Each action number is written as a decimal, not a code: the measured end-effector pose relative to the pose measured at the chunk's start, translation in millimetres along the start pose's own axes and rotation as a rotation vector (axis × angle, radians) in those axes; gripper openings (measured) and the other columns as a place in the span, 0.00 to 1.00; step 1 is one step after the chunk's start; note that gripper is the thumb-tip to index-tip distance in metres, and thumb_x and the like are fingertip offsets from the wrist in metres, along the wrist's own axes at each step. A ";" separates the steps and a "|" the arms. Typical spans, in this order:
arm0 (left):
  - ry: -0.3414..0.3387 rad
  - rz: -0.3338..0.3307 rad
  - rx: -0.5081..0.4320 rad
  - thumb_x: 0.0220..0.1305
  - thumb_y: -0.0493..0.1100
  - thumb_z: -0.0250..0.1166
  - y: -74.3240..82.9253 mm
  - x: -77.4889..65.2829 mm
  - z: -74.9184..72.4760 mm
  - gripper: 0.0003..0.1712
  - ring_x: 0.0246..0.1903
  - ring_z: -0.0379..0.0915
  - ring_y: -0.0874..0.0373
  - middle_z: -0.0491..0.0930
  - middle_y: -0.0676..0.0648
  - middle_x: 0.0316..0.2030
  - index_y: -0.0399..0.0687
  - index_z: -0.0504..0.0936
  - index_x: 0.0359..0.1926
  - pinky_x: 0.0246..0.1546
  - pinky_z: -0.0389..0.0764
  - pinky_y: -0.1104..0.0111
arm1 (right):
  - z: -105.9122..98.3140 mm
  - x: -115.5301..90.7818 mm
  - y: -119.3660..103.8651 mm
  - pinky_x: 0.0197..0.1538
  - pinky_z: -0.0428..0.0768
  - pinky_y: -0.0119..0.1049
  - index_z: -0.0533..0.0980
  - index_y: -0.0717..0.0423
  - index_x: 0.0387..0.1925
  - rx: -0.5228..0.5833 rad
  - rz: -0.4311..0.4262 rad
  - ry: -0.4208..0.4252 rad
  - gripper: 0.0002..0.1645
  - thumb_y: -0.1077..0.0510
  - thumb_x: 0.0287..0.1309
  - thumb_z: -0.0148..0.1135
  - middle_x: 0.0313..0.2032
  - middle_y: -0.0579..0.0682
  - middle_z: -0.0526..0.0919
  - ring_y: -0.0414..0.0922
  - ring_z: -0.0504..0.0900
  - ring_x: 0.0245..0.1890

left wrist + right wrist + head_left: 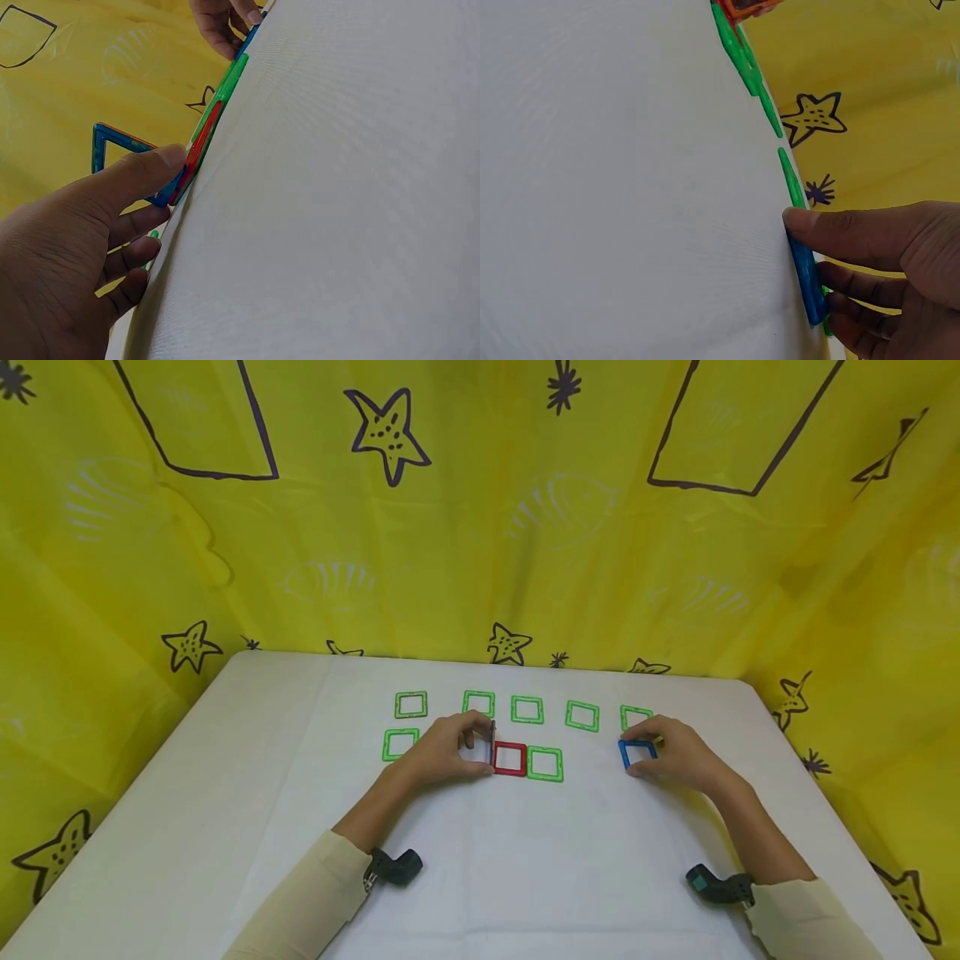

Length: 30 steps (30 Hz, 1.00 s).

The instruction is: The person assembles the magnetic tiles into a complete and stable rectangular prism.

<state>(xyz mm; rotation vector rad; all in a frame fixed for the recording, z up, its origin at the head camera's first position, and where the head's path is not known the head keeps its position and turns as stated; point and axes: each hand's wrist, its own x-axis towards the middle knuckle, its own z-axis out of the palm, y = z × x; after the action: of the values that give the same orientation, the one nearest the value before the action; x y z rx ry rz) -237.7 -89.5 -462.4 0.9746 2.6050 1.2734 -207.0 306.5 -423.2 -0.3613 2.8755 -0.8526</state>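
Note:
My left hand pinches a blue square magnetic tile between thumb and fingers. It stands on edge at the left side of a flat red square tile, and an orange edge shows along it in the left wrist view. A green square tile lies flat against the red one's right side. Off to the right, my right hand grips another blue square tile by its edges, thumb at the near side and fingers at the far side, close over the white table.
Several green square tiles lie in a spaced row behind, among them one at the left and one near the middle. Another green tile lies left of my left hand. A yellow patterned curtain hangs behind the white table.

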 end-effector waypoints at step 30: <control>0.007 0.021 -0.010 0.55 0.41 0.82 0.1 -0.4 -0.5 0.30 0.41 0.73 0.57 0.84 0.57 0.46 0.45 0.81 0.57 0.45 0.76 0.65 | 12.1 0.9 -8.7 0.56 0.76 0.54 0.82 0.63 0.55 0.053 -0.055 0.013 0.29 0.58 0.52 0.83 0.50 0.56 0.81 0.56 0.76 0.49</control>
<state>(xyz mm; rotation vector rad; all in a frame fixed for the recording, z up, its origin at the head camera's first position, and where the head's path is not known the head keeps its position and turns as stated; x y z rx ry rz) -237.5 -90.1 -462.1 1.0006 2.5981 1.2951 -204.0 292.9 -428.5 -0.4321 2.8604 -0.9419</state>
